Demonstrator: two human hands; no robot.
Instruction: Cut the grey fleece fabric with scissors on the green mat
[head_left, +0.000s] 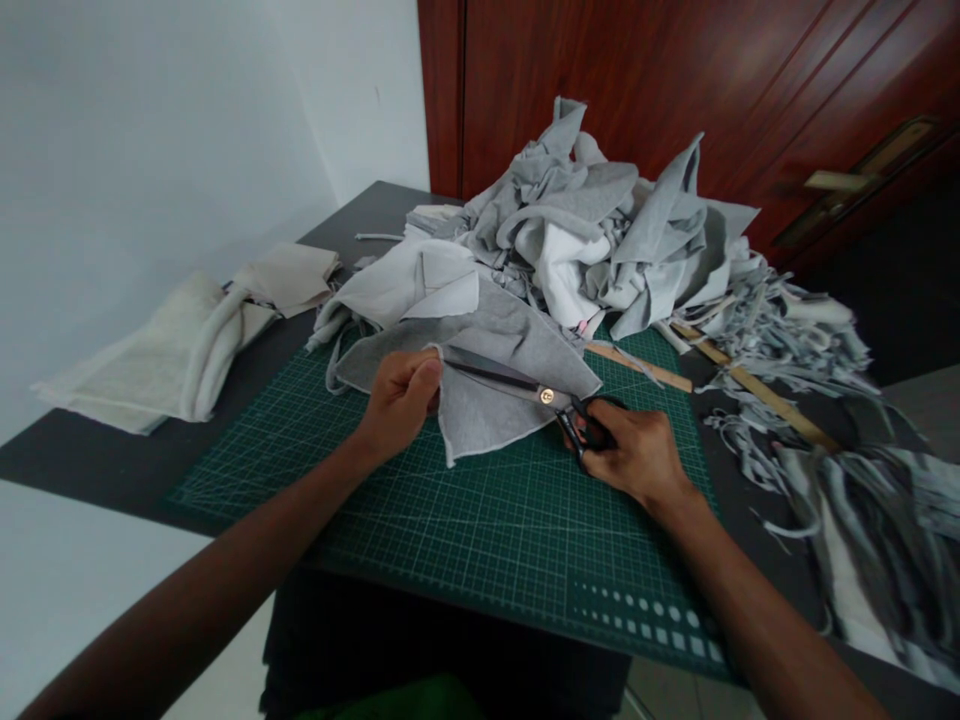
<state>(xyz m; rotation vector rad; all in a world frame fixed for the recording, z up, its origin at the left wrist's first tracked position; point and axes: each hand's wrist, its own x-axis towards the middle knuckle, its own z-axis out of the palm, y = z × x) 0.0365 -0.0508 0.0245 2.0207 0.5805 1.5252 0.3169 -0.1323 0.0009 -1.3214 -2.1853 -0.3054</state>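
Observation:
My left hand point(403, 396) pinches the edge of a grey piece of fabric point(484, 405), whose near corner hangs toward me over the green cutting mat point(465, 530). Wrapped round the black handles of the scissors point(517, 380) is my right hand point(634, 445). The long dark blades point left along the fabric, with their tips close to my left fingers. Whether cloth lies between the blades is hard to make out. More of the grey fabric spreads behind the blades, below a folded pale cloth point(442, 285).
A large heap of grey and white cloth point(585, 210) rises at the back before a red-brown door point(637, 80). Cream cloth point(150, 350) lies at left. Shredded scraps point(787, 320), a wooden ruler point(765, 395) and grey strips point(877, 550) lie at right.

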